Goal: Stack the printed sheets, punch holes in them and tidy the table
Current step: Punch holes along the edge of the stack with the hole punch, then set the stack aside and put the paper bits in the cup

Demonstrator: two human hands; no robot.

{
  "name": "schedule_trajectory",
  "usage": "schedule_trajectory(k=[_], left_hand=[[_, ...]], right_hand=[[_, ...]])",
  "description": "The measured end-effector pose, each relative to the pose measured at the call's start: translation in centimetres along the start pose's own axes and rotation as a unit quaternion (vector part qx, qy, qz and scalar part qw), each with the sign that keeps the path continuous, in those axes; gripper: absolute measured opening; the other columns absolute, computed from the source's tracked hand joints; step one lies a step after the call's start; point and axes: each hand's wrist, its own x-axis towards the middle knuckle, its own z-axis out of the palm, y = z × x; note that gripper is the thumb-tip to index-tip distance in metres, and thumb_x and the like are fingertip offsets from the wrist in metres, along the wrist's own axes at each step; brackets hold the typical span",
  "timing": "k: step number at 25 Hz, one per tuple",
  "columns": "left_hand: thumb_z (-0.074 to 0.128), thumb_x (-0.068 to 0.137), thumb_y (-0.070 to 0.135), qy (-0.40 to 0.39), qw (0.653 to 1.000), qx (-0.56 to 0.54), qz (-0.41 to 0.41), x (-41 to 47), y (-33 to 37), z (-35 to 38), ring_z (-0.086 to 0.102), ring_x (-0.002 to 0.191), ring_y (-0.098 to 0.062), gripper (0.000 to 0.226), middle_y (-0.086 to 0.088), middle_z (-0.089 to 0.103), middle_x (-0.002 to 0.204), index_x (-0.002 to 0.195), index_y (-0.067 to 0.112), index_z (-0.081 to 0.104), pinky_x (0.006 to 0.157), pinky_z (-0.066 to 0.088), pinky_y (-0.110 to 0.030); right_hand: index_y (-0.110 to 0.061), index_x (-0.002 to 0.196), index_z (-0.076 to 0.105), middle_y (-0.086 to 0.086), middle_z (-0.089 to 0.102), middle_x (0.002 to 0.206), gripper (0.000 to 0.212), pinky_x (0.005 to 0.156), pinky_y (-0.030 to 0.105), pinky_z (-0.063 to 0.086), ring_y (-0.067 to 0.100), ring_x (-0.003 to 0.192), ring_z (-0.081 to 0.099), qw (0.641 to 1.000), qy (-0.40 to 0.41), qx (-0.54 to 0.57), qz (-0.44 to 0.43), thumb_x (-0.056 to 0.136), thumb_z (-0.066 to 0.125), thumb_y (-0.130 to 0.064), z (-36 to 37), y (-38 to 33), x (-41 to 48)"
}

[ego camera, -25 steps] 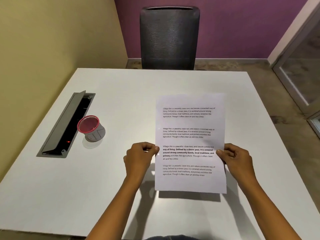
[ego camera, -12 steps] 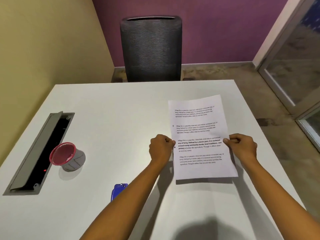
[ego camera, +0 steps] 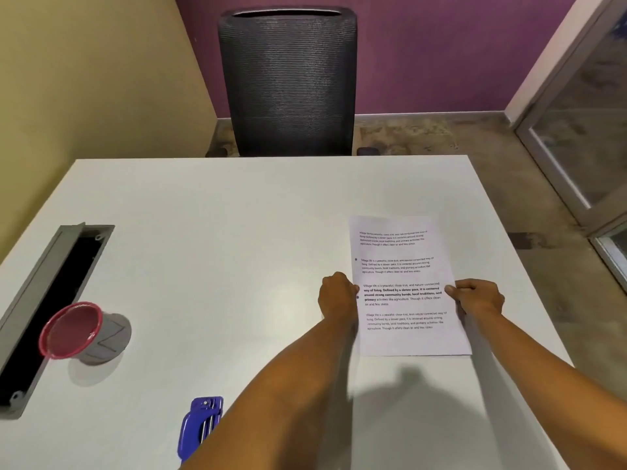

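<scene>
Both hands pinch the sheets [ego camera: 403, 286] at mid-height, left hand [ego camera: 337, 295] on the left edge, right hand [ego camera: 478, 296] on the right, paper low over the table's [ego camera: 237, 215] right side; blue punch [ego camera: 200, 427] near front edge

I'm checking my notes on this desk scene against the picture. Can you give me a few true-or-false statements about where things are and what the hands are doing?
1. Both hands grip the printed sheets, left hand on the left edge, right hand on the right edge. True.
2. The blue hole punch sits on top of the sheets. False: it lies apart, near the table's front edge.
3. The red-rimmed cup stands beside the open cable tray. True.
4. The chair is on the person's side. False: it faces them across the table.
</scene>
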Motion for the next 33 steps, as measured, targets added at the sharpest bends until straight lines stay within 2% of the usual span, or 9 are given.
schedule_trajectory(k=[3,7,13,14,18,19,20,27,33], left_hand=[[0.055,0.092,0.009,-0.002,1.0,0.023,0.012,0.7,-0.1,0.9,0.066,0.093,-0.035,0.018,-0.019,0.07,0.1,0.095,-0.005,0.065,0.077,0.052,-0.04],[0.058,0.09,0.012,-0.002,0.998,0.058,0.016,1.4,-0.4,1.4,0.063,0.083,-0.038,0.017,-0.014,0.056,0.082,0.082,-0.003,0.061,0.071,0.05,-0.039],[0.065,0.088,0.01,-0.001,0.998,0.067,-0.002,1.9,-0.5,1.1,0.034,0.073,-0.018,0.038,-0.013,0.044,0.067,0.061,0.004,0.039,0.061,0.037,-0.035],[0.064,0.089,0.009,-0.003,0.998,0.067,-0.001,1.7,-0.4,1.1,0.052,0.111,-0.036,0.036,-0.021,0.046,0.066,0.062,-0.003,0.043,0.06,0.037,-0.037],[0.065,0.089,0.011,-0.017,0.998,0.052,0.006,1.3,-0.6,1.1,0.045,0.055,-0.027,0.04,-0.007,0.031,0.061,0.062,-0.003,0.039,0.062,0.027,-0.03],[0.065,0.089,0.013,-0.017,0.999,0.039,0.015,1.1,-0.8,0.9,0.048,0.101,-0.022,0.039,-0.001,0.026,0.063,0.064,0.0,0.039,0.061,0.027,-0.029],[0.065,0.089,0.015,-0.011,0.999,0.028,0.029,0.6,-1.1,0.7,0.025,0.077,-0.009,0.035,0.002,0.026,0.064,0.066,0.003,0.042,0.058,0.028,-0.024],[0.059,0.092,0.009,0.034,0.991,-0.041,0.122,-6.3,-6.3,-2.6,0.062,0.078,-0.003,0.007,0.0,0.057,0.088,0.085,0.007,0.059,0.056,0.044,-0.006],[0.061,0.092,0.026,0.125,0.99,0.009,0.07,-12.3,-14.7,-7.2,0.061,0.09,-0.021,0.014,-0.002,0.064,0.093,0.091,0.012,0.066,0.076,0.048,-0.036]], right_hand=[[-0.004,0.098,0.074,-0.015,0.06,0.039,0.025,0.095,0.031,0.047,0.001,0.055,0.062,0.999,-0.008,-0.027,0.019,0.076,0.079,-0.015,0.8,0.8,1.4],[-0.003,0.091,0.074,0.013,0.074,0.103,0.02,0.094,0.031,0.045,0.028,0.105,0.065,0.999,0.039,-0.03,-0.001,0.074,0.08,-0.012,1.7,1.5,2.0],[-0.003,0.096,0.066,0.018,0.069,0.109,0.024,0.086,0.036,0.045,0.036,0.11,0.058,0.993,0.085,-0.082,-0.021,0.076,0.077,-0.009,3.0,1.6,1.9],[-0.003,0.098,0.065,0.018,0.068,0.11,0.026,0.085,0.036,0.045,0.036,0.111,0.058,0.992,0.084,-0.087,-0.019,0.076,0.077,-0.009,2.9,1.6,1.9],[-0.001,0.1,0.066,0.017,0.068,0.111,0.028,0.091,0.037,0.045,0.035,0.108,0.06,0.996,0.057,-0.064,-0.016,0.075,0.077,-0.006,2.3,1.3,1.8],[-0.001,0.099,0.066,0.018,0.068,0.108,0.026,0.091,0.036,0.045,0.035,0.105,0.061,0.996,0.054,-0.056,-0.034,0.076,0.076,-0.004,2.2,1.3,1.2],[0.0,0.098,0.066,0.019,0.069,0.104,0.022,0.09,0.036,0.045,0.036,0.101,0.062,0.995,0.057,-0.053,-0.064,0.076,0.073,-0.002,2.2,1.3,0.4],[-0.006,0.095,0.063,0.011,0.061,0.1,0.019,0.082,0.038,0.046,0.028,0.094,0.05,0.921,0.067,-0.146,-0.355,0.084,0.053,0.005,4.7,4.8,-10.7],[0.001,0.116,0.063,0.016,0.065,0.115,0.035,0.095,0.044,0.052,0.034,0.109,0.062,0.89,0.028,-0.216,-0.401,0.081,0.069,-0.004,7.4,10.9,-20.4]])
